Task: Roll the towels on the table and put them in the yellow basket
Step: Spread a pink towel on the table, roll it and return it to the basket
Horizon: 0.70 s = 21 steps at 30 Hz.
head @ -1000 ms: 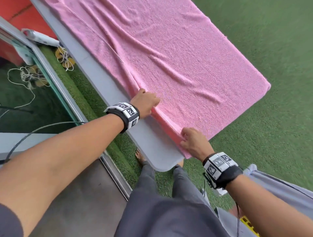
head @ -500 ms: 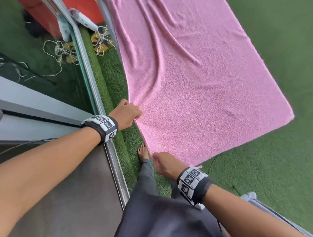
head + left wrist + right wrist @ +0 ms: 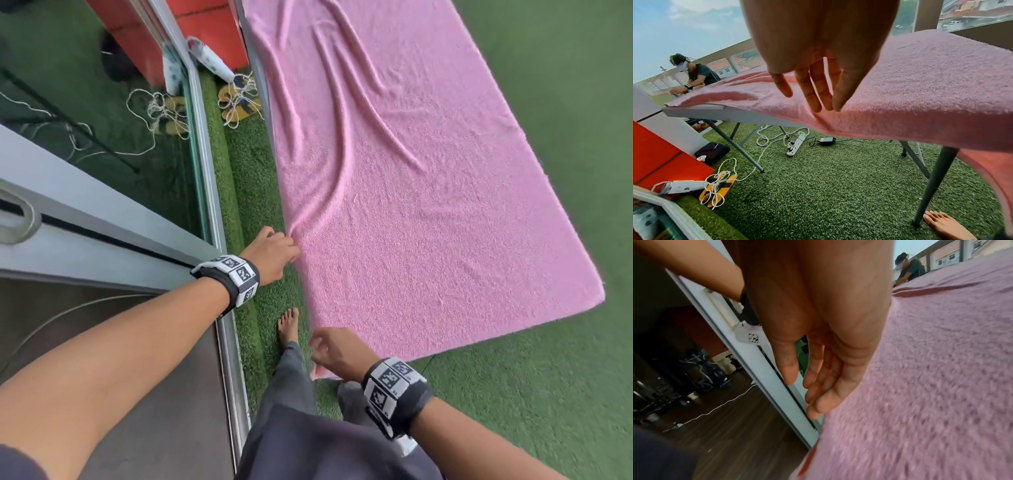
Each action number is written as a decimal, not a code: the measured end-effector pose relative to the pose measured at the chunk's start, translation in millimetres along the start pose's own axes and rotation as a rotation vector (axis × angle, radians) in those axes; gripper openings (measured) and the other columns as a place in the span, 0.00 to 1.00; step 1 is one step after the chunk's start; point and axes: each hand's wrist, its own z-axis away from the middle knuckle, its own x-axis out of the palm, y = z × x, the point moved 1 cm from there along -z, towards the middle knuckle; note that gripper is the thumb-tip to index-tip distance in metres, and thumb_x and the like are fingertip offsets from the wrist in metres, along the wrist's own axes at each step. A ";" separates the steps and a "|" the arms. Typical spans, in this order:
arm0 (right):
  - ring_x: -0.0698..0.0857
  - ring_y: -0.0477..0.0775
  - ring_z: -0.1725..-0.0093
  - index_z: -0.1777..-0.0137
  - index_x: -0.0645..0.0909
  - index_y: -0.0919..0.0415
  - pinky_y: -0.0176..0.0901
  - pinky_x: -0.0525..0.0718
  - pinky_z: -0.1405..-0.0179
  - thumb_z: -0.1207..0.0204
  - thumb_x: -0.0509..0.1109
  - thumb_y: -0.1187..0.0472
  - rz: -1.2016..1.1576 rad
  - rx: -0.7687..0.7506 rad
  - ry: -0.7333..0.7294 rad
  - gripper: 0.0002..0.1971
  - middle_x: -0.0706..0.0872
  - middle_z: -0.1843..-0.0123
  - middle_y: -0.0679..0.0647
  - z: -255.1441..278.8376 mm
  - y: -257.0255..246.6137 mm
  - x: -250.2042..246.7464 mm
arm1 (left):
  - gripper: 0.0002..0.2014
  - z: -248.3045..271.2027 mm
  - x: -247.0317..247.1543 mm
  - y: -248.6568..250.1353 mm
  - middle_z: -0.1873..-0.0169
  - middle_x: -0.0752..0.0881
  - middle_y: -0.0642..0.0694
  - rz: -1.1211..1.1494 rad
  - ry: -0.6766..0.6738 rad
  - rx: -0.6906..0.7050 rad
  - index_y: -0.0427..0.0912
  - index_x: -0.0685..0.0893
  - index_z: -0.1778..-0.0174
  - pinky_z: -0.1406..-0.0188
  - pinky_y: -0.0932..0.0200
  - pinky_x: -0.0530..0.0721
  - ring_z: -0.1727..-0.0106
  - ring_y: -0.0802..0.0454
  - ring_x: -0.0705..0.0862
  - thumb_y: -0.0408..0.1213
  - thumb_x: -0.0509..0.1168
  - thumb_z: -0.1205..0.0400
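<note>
A large pink towel (image 3: 411, 205) lies spread and creased over the grey table (image 3: 715, 112), its near end hanging past the table's end. My left hand (image 3: 291, 246) is at the towel's left edge. In the left wrist view its thumb and fingertips (image 3: 826, 107) meet on a small pucker of the towel (image 3: 920, 97) and pinch it. My right hand (image 3: 317, 349) hovers by the near left corner with fingers loosely curled. It holds nothing, as the right wrist view shows (image 3: 807, 394), with the towel (image 3: 931, 369) beside it. No yellow basket is in view.
A glass sliding door frame (image 3: 212, 205) runs close along my left. Yellow sandals tangled in white cord (image 3: 239, 102) and a power strip (image 3: 795, 146) lie on the green turf under the table. Table legs (image 3: 931, 183) stand by my bare foot (image 3: 287, 325). Another person (image 3: 694, 71) works beyond.
The towel has slid toward me and now covers the bare near end of the table. My right hand has let go of the near corner. My left hand stays on the left edge.
</note>
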 end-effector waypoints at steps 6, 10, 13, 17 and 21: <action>0.86 0.51 0.49 0.39 0.84 0.57 0.40 0.82 0.49 0.18 0.66 0.58 0.056 -0.010 0.129 0.11 0.89 0.42 0.55 -37.0 -18.0 -98.0 | 0.10 -16.2 -26.6 -36.6 0.55 0.81 0.57 0.050 0.087 -0.104 0.51 0.80 0.52 0.36 0.52 0.67 0.50 0.55 0.77 0.31 0.60 0.21; 0.86 0.51 0.50 0.39 0.84 0.59 0.40 0.84 0.48 0.18 0.65 0.60 0.083 -0.032 0.199 0.12 0.89 0.43 0.56 -93.9 -54.6 -165.2 | 0.10 -50.6 -58.9 -95.1 0.54 0.82 0.54 0.055 0.153 -0.138 0.49 0.80 0.51 0.39 0.51 0.69 0.49 0.52 0.78 0.30 0.58 0.20; 0.88 0.54 0.49 0.40 0.84 0.56 0.50 0.87 0.45 0.19 0.64 0.59 0.118 -0.026 0.286 0.11 0.89 0.44 0.55 -155.3 -85.4 -208.7 | 0.10 -87.7 -81.4 -154.2 0.52 0.82 0.52 0.072 0.199 -0.149 0.48 0.81 0.49 0.40 0.52 0.70 0.49 0.52 0.78 0.30 0.58 0.19; 0.86 0.54 0.45 0.36 0.82 0.55 0.53 0.85 0.41 0.19 0.65 0.58 0.147 0.014 0.383 0.13 0.86 0.39 0.55 -235.6 -120.8 -244.0 | 0.11 -146.2 -107.9 -229.4 0.46 0.82 0.50 0.045 0.312 -0.120 0.47 0.81 0.42 0.43 0.55 0.72 0.44 0.52 0.78 0.32 0.62 0.19; 0.82 0.58 0.38 0.29 0.76 0.60 0.55 0.82 0.37 0.19 0.65 0.57 0.209 0.072 0.482 0.19 0.78 0.31 0.57 -290.7 -133.7 -244.2 | 0.20 -200.5 -121.4 -280.1 0.40 0.82 0.48 0.012 0.373 -0.039 0.46 0.78 0.33 0.42 0.56 0.76 0.40 0.51 0.79 0.29 0.65 0.21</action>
